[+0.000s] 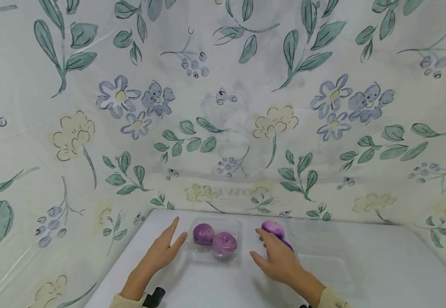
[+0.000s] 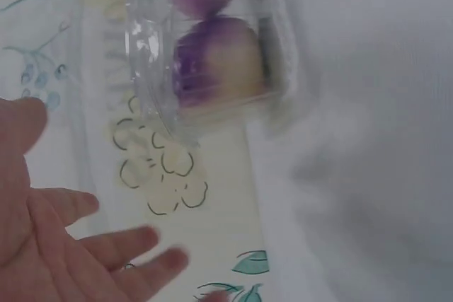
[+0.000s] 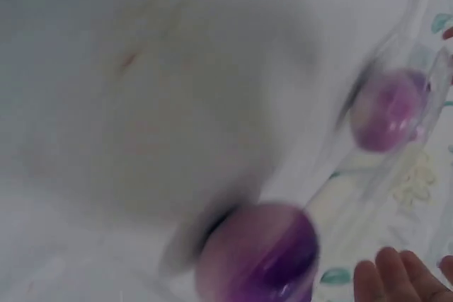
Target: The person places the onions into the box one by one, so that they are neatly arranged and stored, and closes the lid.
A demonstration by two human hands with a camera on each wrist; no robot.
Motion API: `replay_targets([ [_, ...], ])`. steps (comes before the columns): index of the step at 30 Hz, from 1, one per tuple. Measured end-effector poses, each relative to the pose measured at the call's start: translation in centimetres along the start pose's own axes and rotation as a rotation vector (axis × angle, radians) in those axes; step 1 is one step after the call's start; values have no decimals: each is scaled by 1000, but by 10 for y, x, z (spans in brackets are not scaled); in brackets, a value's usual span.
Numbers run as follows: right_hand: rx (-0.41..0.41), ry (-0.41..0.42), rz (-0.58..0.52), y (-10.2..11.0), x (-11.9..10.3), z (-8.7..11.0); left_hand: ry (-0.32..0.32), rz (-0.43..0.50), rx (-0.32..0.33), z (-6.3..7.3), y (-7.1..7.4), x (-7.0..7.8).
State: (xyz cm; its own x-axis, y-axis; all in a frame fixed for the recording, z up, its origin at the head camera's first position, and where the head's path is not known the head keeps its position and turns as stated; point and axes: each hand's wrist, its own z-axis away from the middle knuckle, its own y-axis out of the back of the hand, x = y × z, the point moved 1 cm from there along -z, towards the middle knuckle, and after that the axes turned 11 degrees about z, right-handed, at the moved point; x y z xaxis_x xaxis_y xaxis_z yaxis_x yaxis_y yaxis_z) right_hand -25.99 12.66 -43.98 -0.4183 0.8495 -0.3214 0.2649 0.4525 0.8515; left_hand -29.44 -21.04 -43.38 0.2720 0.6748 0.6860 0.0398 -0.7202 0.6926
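A clear plastic container [image 1: 214,257] on the table holds two round purple-and-pale vegetables [image 1: 203,234] that look like turnips. My left hand [image 1: 162,251] is at its left side, fingers spread and holding nothing. In the left wrist view the container's end [image 2: 230,104] is a little away from the left fingertips. Two more purple vegetables [image 1: 272,228] lie to the right of that container, partly hidden by my right hand [image 1: 280,259]. The right hand hovers over them with thumb and fingers apart. One such vegetable [image 3: 258,256] shows close up in the right wrist view, with the fingers beside it.
Another clear plastic container [image 1: 324,256] lies on the right part of the white table [image 1: 396,265], against the two loose-looking vegetables. A floral-patterned cloth [image 1: 230,98] hangs behind the table and along its left side.
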Motion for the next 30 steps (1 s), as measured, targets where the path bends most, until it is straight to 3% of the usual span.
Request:
replay_targets([
  [8,92,48,306,30,49,14,-26,-230,-24,-6,0,-2],
  [11,99,28,398,40,68,20,-51,-286,-15,-10,2,-3],
  [15,93,-7,498,53,90,31,-38,-346,5,-15,4,-4],
  [30,10,-162,555,88,144,67,18,-369,-40,-26,13,-15],
])
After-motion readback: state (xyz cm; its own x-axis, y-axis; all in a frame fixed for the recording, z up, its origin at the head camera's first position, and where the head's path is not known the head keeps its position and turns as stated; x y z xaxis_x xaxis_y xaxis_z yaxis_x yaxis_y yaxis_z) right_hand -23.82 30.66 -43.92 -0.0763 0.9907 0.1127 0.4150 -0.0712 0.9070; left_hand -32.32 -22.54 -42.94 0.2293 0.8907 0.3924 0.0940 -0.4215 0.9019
